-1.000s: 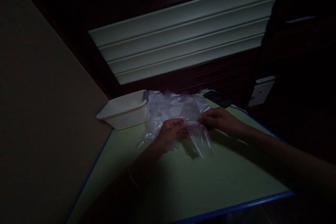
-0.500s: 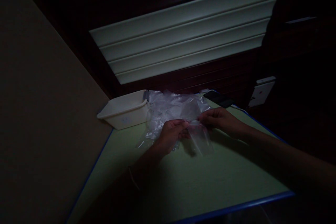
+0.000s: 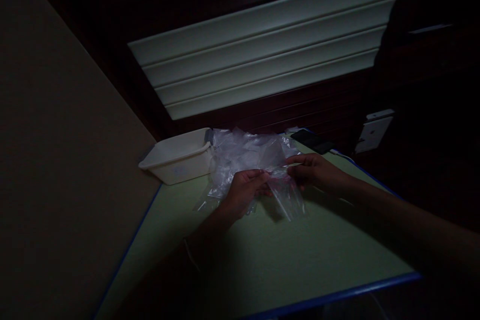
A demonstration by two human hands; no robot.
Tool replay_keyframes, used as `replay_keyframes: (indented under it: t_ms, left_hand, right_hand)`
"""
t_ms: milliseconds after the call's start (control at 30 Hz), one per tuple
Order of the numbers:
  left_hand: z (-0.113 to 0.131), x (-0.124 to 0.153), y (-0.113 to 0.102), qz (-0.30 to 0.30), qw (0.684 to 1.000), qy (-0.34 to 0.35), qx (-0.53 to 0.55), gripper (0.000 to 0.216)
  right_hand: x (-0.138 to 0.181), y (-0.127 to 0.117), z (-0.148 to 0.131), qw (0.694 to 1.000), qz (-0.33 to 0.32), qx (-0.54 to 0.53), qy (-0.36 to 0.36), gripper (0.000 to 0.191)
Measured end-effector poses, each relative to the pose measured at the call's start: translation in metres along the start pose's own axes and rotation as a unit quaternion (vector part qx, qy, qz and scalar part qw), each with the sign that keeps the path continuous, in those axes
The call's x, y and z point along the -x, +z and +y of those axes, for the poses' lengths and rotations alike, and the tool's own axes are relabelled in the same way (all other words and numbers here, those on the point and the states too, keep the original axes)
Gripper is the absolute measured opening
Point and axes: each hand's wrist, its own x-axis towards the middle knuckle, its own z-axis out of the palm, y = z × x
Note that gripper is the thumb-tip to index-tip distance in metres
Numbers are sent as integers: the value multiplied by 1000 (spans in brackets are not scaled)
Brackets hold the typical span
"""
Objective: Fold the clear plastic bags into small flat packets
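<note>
Between my hands hangs a clear plastic bag (image 3: 288, 199), with a faint reddish line near its top; its lower part hangs over the table. My left hand (image 3: 245, 190) is closed in a pinch on the bag's upper left edge. At its upper right, my right hand (image 3: 312, 172) grips the bag between thumb and fingers. A whitish translucent piece (image 3: 273, 153) stands above the reddish line; whether it belongs to the bag I cannot tell. Behind my hands lies a pile of clear plastic bags (image 3: 228, 157).
A white plastic bin (image 3: 183, 172) with grey handles stands left of the pile. Toward the back right lie a dark phone-like object (image 3: 311, 141) and a pale cable (image 3: 342, 155). The pale green table (image 3: 300, 265) has a blue edge; a slatted panel (image 3: 262, 50) rises behind it.
My right hand has shifted slightly right, its index finger straighter along the bag's top. The bag's hanging part looks more creased. My left hand has stayed nearly in place.
</note>
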Motion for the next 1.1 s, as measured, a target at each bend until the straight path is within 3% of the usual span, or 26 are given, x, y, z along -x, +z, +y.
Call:
replay_keyframes:
  t_ms: [200,333,733,833,967,1100]
  left_hand:
    - [-2,-1,-1,-9,1000,18,5,33]
    - [-2,-2,-3,-20,998,45,26,43]
    - [-3,-4,-9,-30,996,78,-32,21]
    - [-1,-3,-9,-29,996,76,-31,23]
    - [4,-1,-7,-43,998,48,-15,41]
    - [4,0,-3,-36,998,-3,59,44]
  right_hand:
    - [0,0,0,1000,-15,-18,-10,16]
    - [1,2,-2,999,9,-52,0,17]
    - [-2,3,3,997,36,-72,-15,13]
    - [-2,3,4,997,40,-64,-21,14]
    - [-2,2,4,997,48,-39,-46,17]
    - [0,1,1,993,77,15,-83,17]
